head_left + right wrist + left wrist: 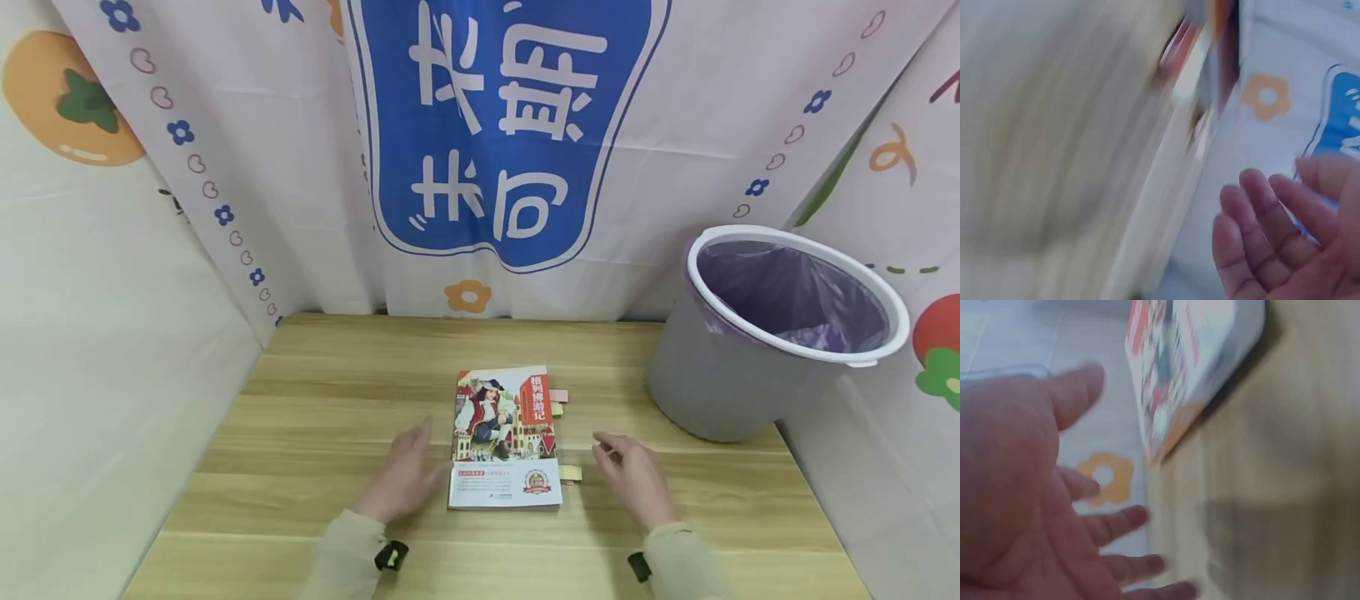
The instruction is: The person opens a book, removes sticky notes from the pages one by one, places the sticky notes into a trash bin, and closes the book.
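From my feed nothing's really started: the book lies shut, mid-counter near the front edge (sticky tabs poking out its right side). Left hand and right hand flank it, fingers relaxed, holding nothing.

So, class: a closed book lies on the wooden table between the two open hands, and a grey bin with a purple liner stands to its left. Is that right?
Not quite. The grey bin stands to the right of the book, beyond the right hand, as the head view shows. The left hand and the wooden table are as stated.
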Demonstrator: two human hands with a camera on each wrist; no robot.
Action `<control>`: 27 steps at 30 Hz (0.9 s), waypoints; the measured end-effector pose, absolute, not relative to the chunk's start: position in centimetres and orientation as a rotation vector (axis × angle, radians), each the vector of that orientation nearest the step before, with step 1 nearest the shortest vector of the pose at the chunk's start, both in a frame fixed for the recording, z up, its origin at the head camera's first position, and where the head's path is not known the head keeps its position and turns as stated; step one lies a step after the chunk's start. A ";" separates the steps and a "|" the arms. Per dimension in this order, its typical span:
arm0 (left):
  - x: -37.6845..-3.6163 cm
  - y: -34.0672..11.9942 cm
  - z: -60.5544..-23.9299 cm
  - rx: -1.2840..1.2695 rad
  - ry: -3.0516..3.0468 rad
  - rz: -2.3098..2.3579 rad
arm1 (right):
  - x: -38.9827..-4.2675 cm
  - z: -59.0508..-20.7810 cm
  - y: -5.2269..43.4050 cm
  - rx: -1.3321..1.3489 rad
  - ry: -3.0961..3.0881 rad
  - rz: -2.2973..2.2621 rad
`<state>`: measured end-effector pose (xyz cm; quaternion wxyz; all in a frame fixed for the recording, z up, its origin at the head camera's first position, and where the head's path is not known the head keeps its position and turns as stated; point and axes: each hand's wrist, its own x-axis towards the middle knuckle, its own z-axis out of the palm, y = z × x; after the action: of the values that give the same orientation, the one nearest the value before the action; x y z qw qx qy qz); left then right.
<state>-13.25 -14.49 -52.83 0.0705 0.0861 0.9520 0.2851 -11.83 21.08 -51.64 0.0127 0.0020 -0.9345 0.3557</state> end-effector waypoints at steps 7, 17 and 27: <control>-11.7 -11.3 -54.5 0.175 2.855 1.012 | -10.1 -53.4 17.9 -0.344 -2.803 1.599; -11.1 -9.8 -55.4 0.124 2.844 1.059 | -9.3 -55.6 15.6 -0.327 -2.856 1.569; -10.9 -9.6 -56.0 0.086 2.868 1.037 | -8.8 -56.3 14.1 -0.297 -2.862 1.151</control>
<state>-10.91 -9.57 -55.98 0.0453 0.0282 0.9390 0.3397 -8.82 14.07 -56.33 0.0212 -0.0957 -0.9233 0.3713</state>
